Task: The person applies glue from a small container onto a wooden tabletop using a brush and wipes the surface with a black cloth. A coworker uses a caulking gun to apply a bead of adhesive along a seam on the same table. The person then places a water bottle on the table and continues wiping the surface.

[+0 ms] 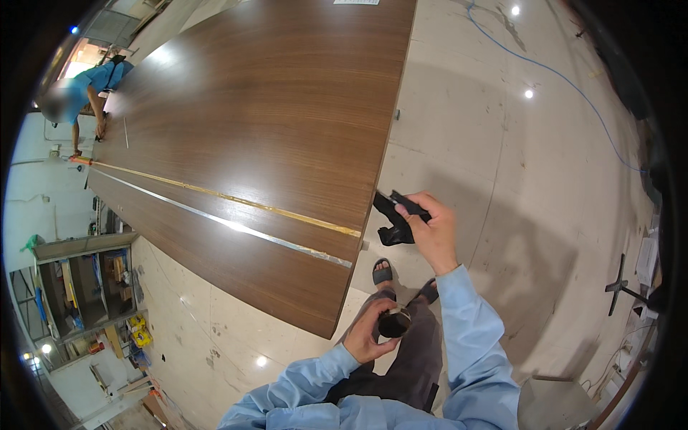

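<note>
My right hand (432, 231) is raised in front of me, closed around a black tool (395, 217) with a handle and a dark strip sticking out, just off the near corner of a large brown wooden panel (272, 115). My left hand (368, 334) is lower, near my waist, and grips a small round black object (393, 323). Two thin metal strips, one gold (236, 201) and one silver (229, 225), run across the panel toward that corner. Both my sleeves are light blue.
Another person in a blue shirt (89, 89) leans over the far left end of the panel. A blue cable (566, 79) trails across the pale tiled floor. Shelving with clutter (86, 287) stands at the left, a black stand (622, 285) at the right.
</note>
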### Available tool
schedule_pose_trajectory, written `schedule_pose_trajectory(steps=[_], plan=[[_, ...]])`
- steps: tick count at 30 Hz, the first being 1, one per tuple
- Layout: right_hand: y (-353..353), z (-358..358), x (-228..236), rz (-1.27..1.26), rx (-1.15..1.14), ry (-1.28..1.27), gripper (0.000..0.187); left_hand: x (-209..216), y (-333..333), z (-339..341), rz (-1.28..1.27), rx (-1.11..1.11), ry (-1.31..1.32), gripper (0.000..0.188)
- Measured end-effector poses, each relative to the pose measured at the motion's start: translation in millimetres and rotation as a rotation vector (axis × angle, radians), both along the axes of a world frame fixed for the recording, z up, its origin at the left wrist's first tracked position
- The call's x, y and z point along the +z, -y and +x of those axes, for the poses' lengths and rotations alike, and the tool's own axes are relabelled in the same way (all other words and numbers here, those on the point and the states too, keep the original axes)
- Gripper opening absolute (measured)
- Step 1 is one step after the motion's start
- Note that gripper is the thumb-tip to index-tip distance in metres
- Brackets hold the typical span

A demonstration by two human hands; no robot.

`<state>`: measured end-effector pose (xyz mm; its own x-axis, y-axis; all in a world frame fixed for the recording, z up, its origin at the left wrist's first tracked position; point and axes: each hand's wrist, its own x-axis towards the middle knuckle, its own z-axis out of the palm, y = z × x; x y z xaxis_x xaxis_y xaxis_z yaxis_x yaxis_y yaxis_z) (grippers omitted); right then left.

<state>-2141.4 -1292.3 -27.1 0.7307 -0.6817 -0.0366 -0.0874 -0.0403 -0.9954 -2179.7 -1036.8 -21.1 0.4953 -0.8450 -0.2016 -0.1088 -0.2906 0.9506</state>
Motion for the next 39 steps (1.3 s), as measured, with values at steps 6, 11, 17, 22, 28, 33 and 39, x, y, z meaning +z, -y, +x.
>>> schedule_pose_trajectory(steps=[6,11,17,22,28,33,39], plan=[[35.4,36.0,-6.2,-0.008,0.023,0.005,0.010,8.7,28.6,-0.4,0.019,0.055,0.005,0.073],[56.7,42.0,-3.2,-0.057,0.259,-0.093,0.019,14.9,50.2,1.0,0.031,0.173,0.027,0.071],[75.2,58.6,-9.0,-0.050,0.098,0.005,0.018,15.9,69.4,0.2,0.053,0.231,0.071,0.071],[76.8,57.7,-25.4,0.013,0.268,-0.018,0.017,15.6,79.1,-1.8,0.072,0.262,0.078,0.071],[80.1,60.5,-18.4,-0.058,0.252,0.064,0.018,17.1,83.2,-1.3,0.089,0.283,0.064,0.071],[101.7,75.5,-2.8,-0.083,0.145,-0.001,0.015,16.2,86.4,-0.9,0.108,0.282,0.066,0.070],[131.3,82.6,-2.4,-0.129,0.284,-0.128,0.017,16.5,92.7,1.8,0.097,0.285,0.087,0.071]])
